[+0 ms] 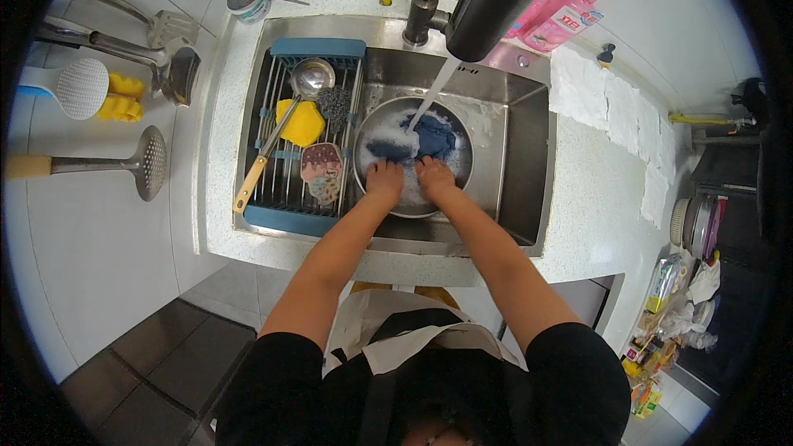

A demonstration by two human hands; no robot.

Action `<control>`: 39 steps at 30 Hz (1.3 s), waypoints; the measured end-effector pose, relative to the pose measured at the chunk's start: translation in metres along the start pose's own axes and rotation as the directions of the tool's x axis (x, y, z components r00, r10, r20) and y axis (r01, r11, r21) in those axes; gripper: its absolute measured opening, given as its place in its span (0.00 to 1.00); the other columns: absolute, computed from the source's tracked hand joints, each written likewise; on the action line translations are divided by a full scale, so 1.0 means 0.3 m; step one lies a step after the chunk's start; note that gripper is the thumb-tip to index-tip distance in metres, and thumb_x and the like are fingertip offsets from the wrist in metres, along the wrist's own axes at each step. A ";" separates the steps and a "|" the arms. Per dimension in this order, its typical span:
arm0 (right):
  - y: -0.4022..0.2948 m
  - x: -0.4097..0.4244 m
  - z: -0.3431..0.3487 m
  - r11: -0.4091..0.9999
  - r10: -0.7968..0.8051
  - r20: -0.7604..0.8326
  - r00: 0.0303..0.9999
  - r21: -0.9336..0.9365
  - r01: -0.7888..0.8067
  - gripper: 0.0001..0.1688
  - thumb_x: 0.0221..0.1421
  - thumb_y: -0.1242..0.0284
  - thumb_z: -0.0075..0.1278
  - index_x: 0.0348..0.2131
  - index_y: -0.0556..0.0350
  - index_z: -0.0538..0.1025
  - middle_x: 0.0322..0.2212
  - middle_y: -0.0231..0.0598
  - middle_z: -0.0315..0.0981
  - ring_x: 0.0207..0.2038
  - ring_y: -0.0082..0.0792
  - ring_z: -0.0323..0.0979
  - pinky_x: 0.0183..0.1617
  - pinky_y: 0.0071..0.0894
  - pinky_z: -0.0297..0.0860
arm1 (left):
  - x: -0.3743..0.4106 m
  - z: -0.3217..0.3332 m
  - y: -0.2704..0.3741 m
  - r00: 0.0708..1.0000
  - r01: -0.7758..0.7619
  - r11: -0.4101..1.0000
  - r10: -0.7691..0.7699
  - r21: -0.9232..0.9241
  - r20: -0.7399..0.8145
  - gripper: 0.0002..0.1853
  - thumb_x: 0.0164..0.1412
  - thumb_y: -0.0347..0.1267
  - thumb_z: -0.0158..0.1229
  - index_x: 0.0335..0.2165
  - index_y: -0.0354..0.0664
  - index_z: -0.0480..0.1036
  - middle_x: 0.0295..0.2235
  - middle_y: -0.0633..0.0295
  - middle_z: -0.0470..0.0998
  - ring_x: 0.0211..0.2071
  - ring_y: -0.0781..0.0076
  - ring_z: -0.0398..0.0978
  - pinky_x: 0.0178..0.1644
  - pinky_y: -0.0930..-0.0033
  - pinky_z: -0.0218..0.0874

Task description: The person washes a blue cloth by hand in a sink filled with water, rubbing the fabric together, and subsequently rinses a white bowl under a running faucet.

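A round metal basin (469, 167) with sudsy water stands in the stainless steel sink (526, 161). Dark blue cloth (437, 137) lies partly under the foam. My left hand (385, 180) is at the cloth's near left edge, fingertips in the suds. Just right of it, my right hand (435, 177) touches the cloth's near edge. The fingertips of both hands are partly hidden by foam, so their grip on the cloth does not show. Water (433, 90) runs from the dark faucet (489, 18) into the basin.
Left in the sink, a blue-ended drying rack (319, 48) holds a ladle (272, 136), yellow sponge (303, 122), steel wool (334, 106) and patterned sponge (322, 170). Pink pump bottles (560, 18) stand behind right, white sheets (619, 111) line the counter, and utensils (150, 164) hang left.
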State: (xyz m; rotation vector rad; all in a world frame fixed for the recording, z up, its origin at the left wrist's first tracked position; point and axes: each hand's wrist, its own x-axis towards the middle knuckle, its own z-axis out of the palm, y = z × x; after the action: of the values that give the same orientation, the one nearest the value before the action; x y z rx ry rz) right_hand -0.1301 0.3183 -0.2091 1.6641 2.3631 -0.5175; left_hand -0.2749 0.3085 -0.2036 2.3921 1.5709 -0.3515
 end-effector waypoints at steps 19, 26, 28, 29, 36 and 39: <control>0.212 -0.145 -0.501 0.749 0.001 0.067 0.998 0.661 -0.046 0.11 0.45 0.69 0.52 0.28 0.57 0.72 0.24 0.45 0.71 0.31 0.43 0.70 0.35 0.37 0.64 | -0.118 -0.385 -0.119 0.970 -0.127 -0.065 -0.215 -0.990 -0.110 0.11 0.47 0.30 0.57 0.30 0.35 0.70 0.21 0.69 0.70 0.25 0.84 0.65 0.29 0.79 0.57; 0.190 -0.036 -0.428 0.695 0.098 -0.132 0.986 0.718 0.027 0.12 0.45 0.71 0.52 0.33 0.54 0.71 0.27 0.45 0.71 0.31 0.43 0.69 0.38 0.32 0.65 | -0.005 -0.278 -0.172 0.918 -0.015 0.389 -0.360 -0.921 -0.168 0.17 0.56 0.37 0.47 0.39 0.36 0.68 0.28 0.59 0.74 0.29 0.72 0.70 0.34 0.74 0.59; 0.186 0.004 -0.375 0.847 0.095 -0.153 0.984 0.531 0.001 0.17 0.42 0.74 0.52 0.37 0.50 0.71 0.35 0.45 0.68 0.37 0.42 0.67 0.44 0.31 0.63 | 0.016 -0.207 -0.159 0.916 -0.007 0.432 -0.358 -0.902 -0.179 0.17 0.56 0.37 0.46 0.41 0.37 0.67 0.30 0.57 0.74 0.31 0.70 0.70 0.36 0.73 0.59; 0.184 0.022 -0.338 0.888 0.039 -0.209 0.977 0.457 0.062 0.19 0.41 0.74 0.53 0.38 0.49 0.71 0.37 0.44 0.67 0.40 0.43 0.66 0.45 0.31 0.62 | 0.023 -0.177 -0.151 0.915 -0.003 0.453 -0.359 -0.892 -0.185 0.18 0.56 0.36 0.46 0.42 0.38 0.67 0.31 0.56 0.74 0.32 0.68 0.71 0.37 0.72 0.59; 0.027 0.036 -0.080 0.999 -0.032 -0.123 0.992 0.017 0.035 0.39 0.40 0.66 0.54 0.52 0.35 0.57 0.49 0.43 0.56 0.53 0.45 0.52 0.54 0.48 0.52 | -0.036 -0.131 -0.061 0.834 0.267 -0.211 -0.439 -0.940 0.335 0.30 0.54 0.39 0.48 0.53 0.39 0.53 0.52 0.49 0.57 0.51 0.59 0.57 0.51 0.67 0.49; 0.110 0.123 0.290 0.991 -0.005 -0.061 0.998 -0.137 -0.004 0.30 0.40 0.70 0.53 0.46 0.39 0.66 0.52 0.45 0.49 0.55 0.46 0.48 0.52 0.45 0.56 | -0.018 -0.089 -0.045 0.833 0.257 -0.479 -0.331 -0.839 0.444 0.33 0.55 0.38 0.47 0.56 0.41 0.46 0.55 0.54 0.50 0.55 0.62 0.50 0.55 0.65 0.42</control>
State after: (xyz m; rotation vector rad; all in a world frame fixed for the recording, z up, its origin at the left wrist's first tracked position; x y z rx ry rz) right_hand -0.1147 0.3258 -0.3078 1.6408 2.3826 -0.3006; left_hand -0.2878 0.3181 -0.1778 0.3635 1.3745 0.8016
